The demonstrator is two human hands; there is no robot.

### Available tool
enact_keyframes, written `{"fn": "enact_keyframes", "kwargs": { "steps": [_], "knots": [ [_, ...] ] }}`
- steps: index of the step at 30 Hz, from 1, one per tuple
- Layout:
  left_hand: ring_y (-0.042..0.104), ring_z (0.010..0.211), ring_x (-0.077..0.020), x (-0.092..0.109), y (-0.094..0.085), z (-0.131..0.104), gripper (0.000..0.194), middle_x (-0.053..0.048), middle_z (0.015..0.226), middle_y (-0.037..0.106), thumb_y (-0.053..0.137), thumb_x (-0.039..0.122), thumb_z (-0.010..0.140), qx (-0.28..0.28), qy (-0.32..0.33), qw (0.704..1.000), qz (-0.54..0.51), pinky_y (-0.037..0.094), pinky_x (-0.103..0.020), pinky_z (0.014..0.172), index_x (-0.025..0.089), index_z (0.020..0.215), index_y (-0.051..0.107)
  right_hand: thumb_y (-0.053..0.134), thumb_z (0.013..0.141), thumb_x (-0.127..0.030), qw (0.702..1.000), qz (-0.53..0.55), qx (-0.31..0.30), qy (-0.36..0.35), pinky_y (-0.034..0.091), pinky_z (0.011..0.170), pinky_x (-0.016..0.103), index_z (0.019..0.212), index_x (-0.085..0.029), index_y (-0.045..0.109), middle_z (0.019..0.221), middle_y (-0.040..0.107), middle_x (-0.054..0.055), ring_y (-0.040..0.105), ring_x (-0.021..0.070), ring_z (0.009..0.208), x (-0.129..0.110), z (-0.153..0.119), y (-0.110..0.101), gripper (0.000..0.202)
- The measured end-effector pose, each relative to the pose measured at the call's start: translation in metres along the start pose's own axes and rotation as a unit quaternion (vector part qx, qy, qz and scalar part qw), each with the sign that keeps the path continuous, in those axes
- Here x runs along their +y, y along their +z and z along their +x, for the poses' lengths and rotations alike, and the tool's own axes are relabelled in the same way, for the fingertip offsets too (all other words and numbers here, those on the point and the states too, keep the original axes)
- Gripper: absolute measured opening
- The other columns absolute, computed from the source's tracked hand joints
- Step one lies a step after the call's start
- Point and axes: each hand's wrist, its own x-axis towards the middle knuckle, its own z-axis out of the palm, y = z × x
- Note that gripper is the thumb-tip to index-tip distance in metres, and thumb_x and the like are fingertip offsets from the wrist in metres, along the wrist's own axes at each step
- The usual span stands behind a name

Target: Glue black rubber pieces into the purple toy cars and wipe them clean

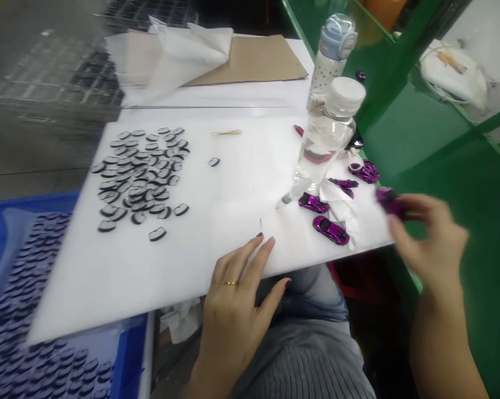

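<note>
My left hand point(237, 302) rests at the front edge of the white board point(233, 188), fingers spread and nothing in them. At the board's right corner my right hand point(430, 238) pinches a purple toy car point(390, 203), blurred by motion. More purple toy cars point(331, 230) lie on the board left of that hand, beside crumpled white tissue point(341, 208). A brush-like tool with a clear cap point(293, 194) lies near them. Many small dark-edged curved pieces point(139, 177) are spread over the board's left part, and a single piece point(214, 162) sits apart, nearer the middle.
A clear bottle with a white lid point(326, 133) and a blue-lidded bottle point(330, 55) stand at the back right. Cardboard point(258, 58) lies behind the board. A blue crate point(131, 354) of dark pieces is at lower left. Green metal framing point(449, 144) borders the right.
</note>
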Motion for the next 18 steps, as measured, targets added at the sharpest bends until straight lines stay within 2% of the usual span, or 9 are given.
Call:
{"fn": "enact_keyframes", "kwargs": {
  "steps": [1,2,4,5,6,8,11,15,18],
  "knots": [
    [0.064,0.116,-0.0295,0.0,-0.001,0.001,0.047,-0.015,0.13,0.067,0.067,0.028,0.095,0.0,-0.012,1.0,-0.013,0.058,-0.043,0.097,0.016,0.139,0.056,0.067,0.088,-0.031,0.979,0.079,-0.064,-0.179,0.06,0.093,0.043,0.119,-0.029,0.064,0.115,0.072,0.005,0.071,0.0236,0.101,-0.026,-0.011,0.006,0.032],
    [0.064,0.12,-0.0287,-0.001,-0.002,0.001,0.05,-0.015,0.134,0.066,0.065,0.026,0.096,-0.003,-0.018,0.999,-0.029,0.058,-0.042,0.099,0.017,0.144,0.052,0.064,0.091,-0.025,0.929,0.139,-0.131,-0.317,0.061,0.092,0.042,0.122,-0.027,0.062,0.116,0.072,0.005,0.07,0.0233,0.106,-0.051,-0.02,0.012,0.031],
    [0.065,0.123,-0.0257,-0.003,-0.004,0.0,0.05,-0.014,0.136,0.066,0.06,0.017,0.097,-0.007,-0.003,0.998,-0.062,0.058,-0.039,0.101,0.018,0.146,0.05,0.062,0.095,-0.019,0.853,0.209,-0.203,-0.433,0.06,0.094,0.04,0.119,-0.022,0.06,0.12,0.073,0.007,0.069,0.0223,0.113,-0.091,-0.03,0.025,0.025],
    [0.066,0.121,-0.0242,-0.003,-0.004,-0.001,0.049,-0.013,0.134,0.068,0.058,0.011,0.097,-0.001,0.01,0.997,-0.075,0.058,-0.038,0.1,0.019,0.145,0.052,0.063,0.095,-0.02,0.844,0.232,-0.216,-0.433,0.061,0.091,0.037,0.114,-0.021,0.062,0.115,0.074,0.007,0.07,0.0212,0.109,-0.106,-0.031,0.031,0.018],
    [0.068,0.117,-0.023,-0.003,-0.003,-0.002,0.047,-0.012,0.129,0.07,0.057,0.006,0.096,0.01,0.018,0.997,-0.081,0.058,-0.037,0.099,0.02,0.141,0.056,0.065,0.095,-0.023,0.858,0.253,-0.205,-0.396,0.062,0.084,0.033,0.104,-0.02,0.063,0.106,0.076,0.006,0.073,0.0198,0.1,-0.116,-0.03,0.036,0.009],
    [0.071,0.107,-0.0223,0.0,-0.001,-0.006,0.041,-0.01,0.119,0.074,0.06,0.003,0.093,0.058,0.002,0.996,-0.062,0.06,-0.037,0.092,0.021,0.131,0.064,0.071,0.091,-0.031,0.908,0.292,-0.144,-0.263,0.061,0.068,0.028,0.087,-0.02,0.061,0.085,0.074,0.002,0.073,0.0167,0.077,-0.129,-0.021,0.047,0.015],
    [0.07,0.092,-0.0244,0.008,-0.001,-0.01,0.034,-0.014,0.116,0.075,0.07,0.012,0.091,0.097,-0.027,0.995,-0.002,0.061,-0.04,0.08,0.016,0.124,0.067,0.074,0.087,-0.037,0.923,0.341,-0.124,-0.126,0.061,0.067,0.029,0.092,-0.02,0.064,0.088,0.075,0.003,0.072,0.0164,0.071,-0.136,-0.005,0.057,0.021],
    [0.065,0.096,-0.0262,0.003,-0.017,-0.006,0.046,-0.017,0.138,0.066,0.062,0.016,0.095,-0.062,0.037,0.997,-0.032,0.063,-0.042,0.084,0.008,0.14,0.056,0.063,0.096,-0.035,0.854,0.44,-0.244,-0.131,0.061,0.083,0.038,0.093,-0.02,0.071,0.103,0.076,0.006,0.074,0.0229,0.097,-0.135,0.007,0.059,0.017],
    [0.054,0.134,-0.0298,-0.011,-0.026,0.001,0.046,-0.012,0.143,0.063,0.058,0.013,0.097,-0.124,0.074,0.986,-0.078,0.057,-0.045,0.106,0.009,0.143,0.053,0.064,0.096,-0.028,0.785,0.569,-0.204,-0.136,0.058,0.093,0.042,0.097,-0.023,0.072,0.103,0.075,0.004,0.071,0.0232,0.104,-0.127,0.001,0.054,0.01]
  ]
}}
